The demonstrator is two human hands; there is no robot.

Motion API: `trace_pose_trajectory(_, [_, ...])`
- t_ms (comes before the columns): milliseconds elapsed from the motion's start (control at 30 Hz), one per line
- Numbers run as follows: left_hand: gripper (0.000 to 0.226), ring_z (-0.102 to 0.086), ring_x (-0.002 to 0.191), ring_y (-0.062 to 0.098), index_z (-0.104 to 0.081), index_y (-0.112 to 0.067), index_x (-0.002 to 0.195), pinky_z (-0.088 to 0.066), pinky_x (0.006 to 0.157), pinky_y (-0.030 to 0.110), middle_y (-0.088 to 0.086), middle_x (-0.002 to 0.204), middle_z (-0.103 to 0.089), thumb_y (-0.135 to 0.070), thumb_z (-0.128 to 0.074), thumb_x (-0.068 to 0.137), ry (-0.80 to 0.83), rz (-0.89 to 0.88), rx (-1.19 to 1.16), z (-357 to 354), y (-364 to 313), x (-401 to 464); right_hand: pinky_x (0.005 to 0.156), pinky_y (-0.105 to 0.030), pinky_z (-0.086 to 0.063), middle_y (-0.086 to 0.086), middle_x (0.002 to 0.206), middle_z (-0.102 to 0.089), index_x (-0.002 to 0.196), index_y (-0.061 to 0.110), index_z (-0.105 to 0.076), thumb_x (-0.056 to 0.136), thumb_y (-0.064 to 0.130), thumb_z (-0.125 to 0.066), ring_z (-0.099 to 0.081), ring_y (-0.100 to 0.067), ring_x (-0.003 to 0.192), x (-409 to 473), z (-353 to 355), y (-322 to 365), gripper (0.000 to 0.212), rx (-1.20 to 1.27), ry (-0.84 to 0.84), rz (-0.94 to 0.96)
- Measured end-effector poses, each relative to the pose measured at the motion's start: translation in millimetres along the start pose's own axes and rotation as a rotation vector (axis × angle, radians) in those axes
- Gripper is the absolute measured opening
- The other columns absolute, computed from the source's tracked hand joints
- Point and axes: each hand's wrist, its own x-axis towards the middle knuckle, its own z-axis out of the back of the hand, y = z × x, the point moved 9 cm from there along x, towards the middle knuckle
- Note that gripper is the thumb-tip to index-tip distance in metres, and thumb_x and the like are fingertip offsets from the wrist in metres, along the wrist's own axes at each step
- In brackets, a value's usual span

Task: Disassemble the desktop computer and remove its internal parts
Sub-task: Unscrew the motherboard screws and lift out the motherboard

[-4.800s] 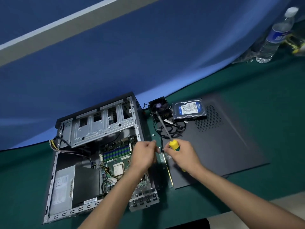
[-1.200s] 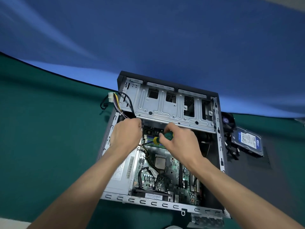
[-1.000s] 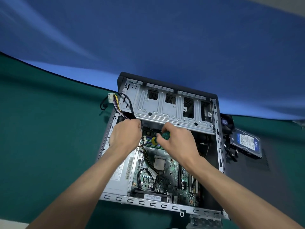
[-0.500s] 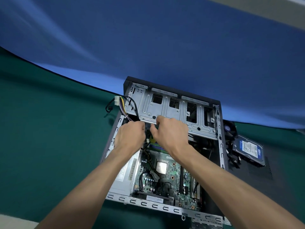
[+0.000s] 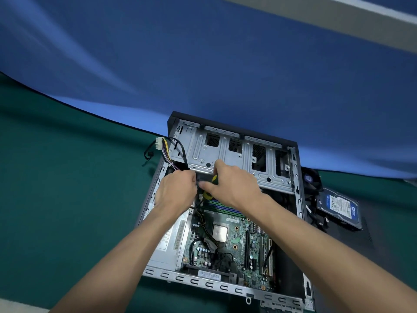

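Two bare forearms rise from the bottom edge of the frame into an opened desktop computer case [image 5: 228,286] lying on its side on a green table [image 5: 56,211], lower centre. The case's near right corner is cut off by the frame edge.

Inside, the green motherboard [image 5: 234,247] lies exposed, one square silver processor [image 5: 220,233] at its middle. Its printed markings and the barcode sticker along its near edge are too small to read. To its left the grey power supply [image 5: 171,240] carries a white label, partly hidden by the left forearm and illegible.

At mid-frame the two hands meet over the board's far edge. The left hand [image 5: 177,192] is curled, knuckles up; what its fingers hold is hidden. The right hand [image 5: 234,187] grasps a yellow-and-green screwdriver [image 5: 211,185], only part of the handle showing between thumb and fingers, the tip hidden behind the hands.

Beyond them runs the metal drive cage [image 5: 239,154] with four openings. A bundle of coloured wires ending in one white connector [image 5: 159,143] hangs out over the case's far left corner.

At right, outside the case, one hard drive [image 5: 338,205] with a blue-and-white label, its text unreadable, lies on a dark side panel [image 5: 365,242], beside a black cooling fan [image 5: 310,178] largely hidden by the case wall. A blue backdrop [image 5: 203,64] fills the upper frame.
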Motion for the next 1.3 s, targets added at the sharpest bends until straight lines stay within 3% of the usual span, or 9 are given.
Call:
trace_pose_trajectory(100, [0.026,-0.050,0.063,0.024,-0.041,-0.023,0.058,-0.034,0.049,0.029,-0.004,0.061,-0.050,-0.007,-0.040,0.079,0.006,0.007,0.013,-0.4,0.0,-0.2,0.066,-0.035,-0.033,-0.014,0.103,-0.064,0.116,0.010,-0.046,0.097,0.052,-0.035,-0.059,-0.033,0.091,-2.3,0.8,6.4,0.048,-0.133,-0.039,0.020])
trace_pose_trajectory(233, [0.026,-0.049,0.060,0.024,-0.038,-0.020,0.056,-0.028,0.046,0.029,-0.004,0.056,-0.047,-0.006,-0.040,0.077,0.013,-0.003,0.039,1.2,-2.1,-0.3,0.068,-0.031,-0.037,-0.012,0.109,-0.056,0.115,0.015,-0.040,0.087,0.026,-0.059,-0.050,-0.028,0.083,-3.8,-5.7,12.9,0.036,0.140,0.157,0.077])
trace_pose_trajectory(367, [0.025,-0.051,0.063,0.024,-0.042,-0.021,0.059,-0.031,0.048,0.030,-0.004,0.060,-0.050,-0.006,-0.041,0.079,0.011,-0.005,0.040,0.5,-2.3,-0.3,0.069,-0.035,-0.040,-0.014,0.105,-0.061,0.116,0.011,-0.042,0.094,0.044,-0.048,-0.057,-0.033,0.091,-7.7,-2.9,7.9,0.040,0.100,0.065,0.011])
trace_pose_trajectory(500, [0.023,-0.051,0.063,0.025,-0.042,-0.020,0.058,-0.033,0.050,0.031,-0.003,0.061,-0.052,-0.007,-0.041,0.077,0.031,0.006,0.051,-1.1,-1.4,1.5,0.071,-0.033,-0.037,-0.011,0.117,-0.049,0.113,0.013,-0.041,0.089,0.018,-0.052,-0.054,-0.032,0.096,-10.8,-10.2,25.8,0.027,0.149,0.114,0.145])
trace_pose_trajectory(633, [0.020,-0.049,0.063,0.025,-0.043,-0.020,0.061,-0.031,0.050,0.031,-0.001,0.063,-0.052,-0.008,-0.045,0.076,0.034,-0.004,0.087,-1.2,-2.5,1.3,0.074,-0.035,-0.041,-0.008,0.109,-0.052,0.109,0.014,-0.046,0.094,0.039,-0.048,-0.054,-0.030,0.094,-8.8,-4.8,15.1,0.029,0.236,0.039,0.055])
trace_pose_trajectory(767, [0.023,-0.050,0.063,0.025,-0.042,-0.019,0.058,-0.039,0.053,0.032,-0.003,0.060,-0.050,-0.006,-0.041,0.077,0.043,0.007,0.062,-2.1,-1.1,1.2,0.076,-0.033,-0.040,0.001,0.104,-0.042,0.107,0.021,-0.043,0.087,0.017,-0.059,-0.051,-0.026,0.098,-9.6,-6.5,12.8,0.026,0.294,0.045,0.086])
trace_pose_trajectory(1000, [0.024,-0.051,0.063,0.026,-0.040,-0.020,0.058,-0.036,0.052,0.032,-0.002,0.061,-0.050,-0.007,-0.042,0.078,0.047,0.001,0.067,-1.9,-2.9,1.2,0.076,-0.032,-0.041,-0.003,0.113,-0.049,0.111,0.021,-0.047,0.087,0.018,-0.057,-0.051,-0.022,0.092,-10.5,-6.6,7.5,0.027,0.316,0.033,0.070])
trace_pose_trajectory(1133, [0.021,-0.051,0.066,0.026,-0.046,-0.020,0.062,-0.037,0.054,0.033,0.000,0.067,-0.054,-0.009,-0.043,0.080,0.042,-0.004,0.078,-1.1,-3.5,0.6,0.070,-0.034,-0.041,-0.003,0.102,-0.056,0.104,0.020,-0.051,0.092,0.041,-0.049,-0.056,-0.025,0.091,-10.6,-2.1,3.5,0.025,0.280,-0.020,0.018])
trace_pose_trajectory(1300, [0.020,-0.051,0.064,0.026,-0.045,-0.019,0.061,-0.035,0.052,0.032,-0.001,0.063,-0.050,-0.008,-0.043,0.077,0.046,0.000,0.080,-1.9,-2.8,1.3,0.075,-0.035,-0.045,-0.001,0.106,-0.049,0.103,0.023,-0.050,0.086,0.027,-0.056,-0.052,-0.021,0.088,-10.0,-5.2,7.2,0.019,0.304,0.034,0.035])
